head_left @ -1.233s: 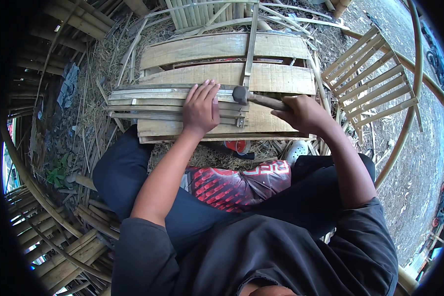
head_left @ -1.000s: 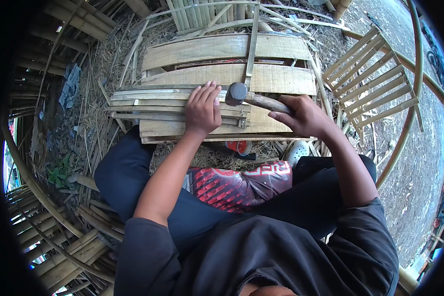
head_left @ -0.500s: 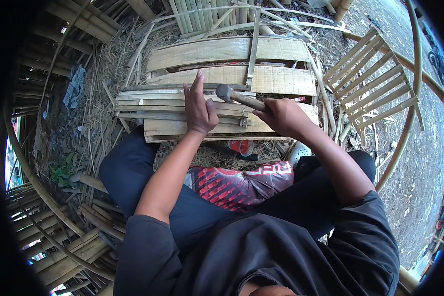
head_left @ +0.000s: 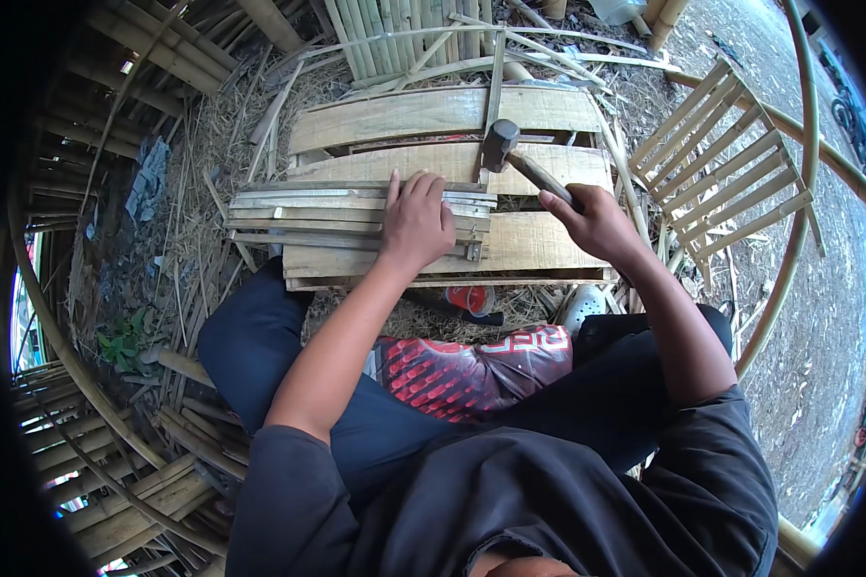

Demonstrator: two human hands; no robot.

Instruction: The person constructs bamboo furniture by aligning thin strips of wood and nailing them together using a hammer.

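Observation:
A low bench of pale wooden planks (head_left: 529, 240) stands in front of me. Several narrow bamboo strips (head_left: 308, 213) lie side by side across its left half, with a small block at their right end. My left hand (head_left: 419, 223) rests flat over these strips, fingers stretched forward, holding nothing. My right hand (head_left: 592, 219) is wrapped round the wooden handle of a hammer (head_left: 539, 178). The hammer's metal head is raised to the upper left of that hand, over the middle planks. A long thin strip (head_left: 495, 96) reaches from the bench's middle toward the far side.
A slatted bamboo panel (head_left: 726, 163) leans on bamboo poles at the right. A red cup (head_left: 470, 298) and a dark stick lie below the bench's near edge. Bamboo shavings (head_left: 202, 231) cover the ground. Upright bamboo slats (head_left: 385, 38) stand at the far side.
My left hand has come down onto the strips, turning from edge-on to flat and shifting right. My right hand has moved right, bringing the hammer head up and to the right.

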